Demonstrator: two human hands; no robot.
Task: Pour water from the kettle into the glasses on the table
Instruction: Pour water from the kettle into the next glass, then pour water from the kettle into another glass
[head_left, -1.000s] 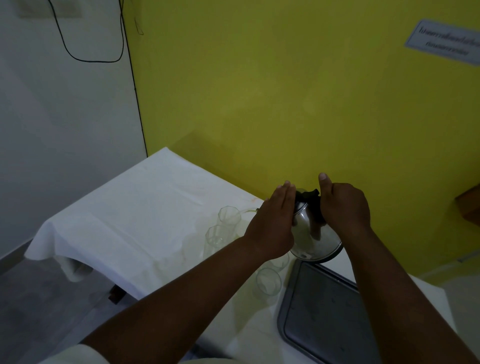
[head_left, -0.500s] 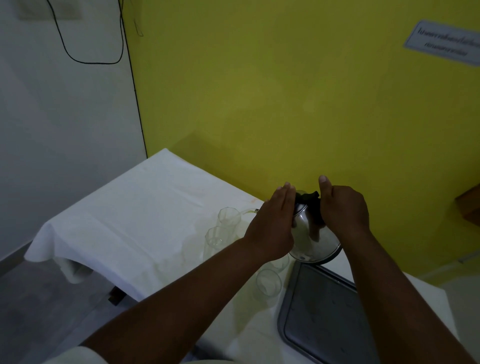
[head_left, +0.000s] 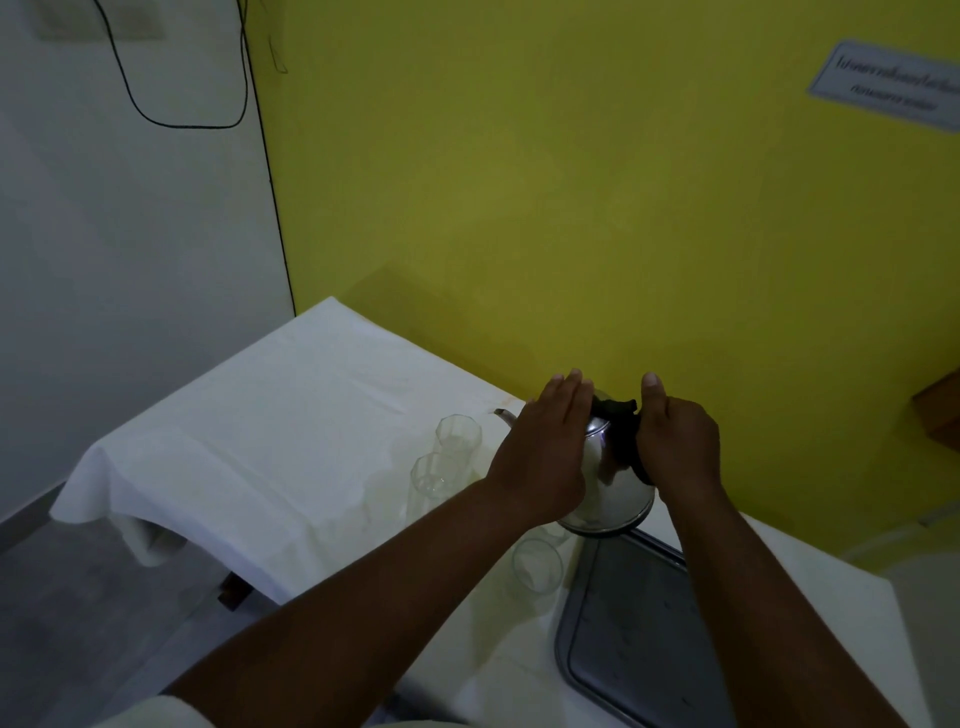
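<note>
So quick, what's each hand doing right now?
Left hand: open, flat against the kettle.
Right hand: closed around the kettle's black handle.

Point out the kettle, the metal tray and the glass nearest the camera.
kettle (head_left: 610, 483), head view, shiny steel body.
metal tray (head_left: 634, 639), head view, bare flat bottom.
nearest glass (head_left: 537, 566), head view, its open mouth.

Right hand round kettle handle, left hand flat beside, glasses near.
</note>
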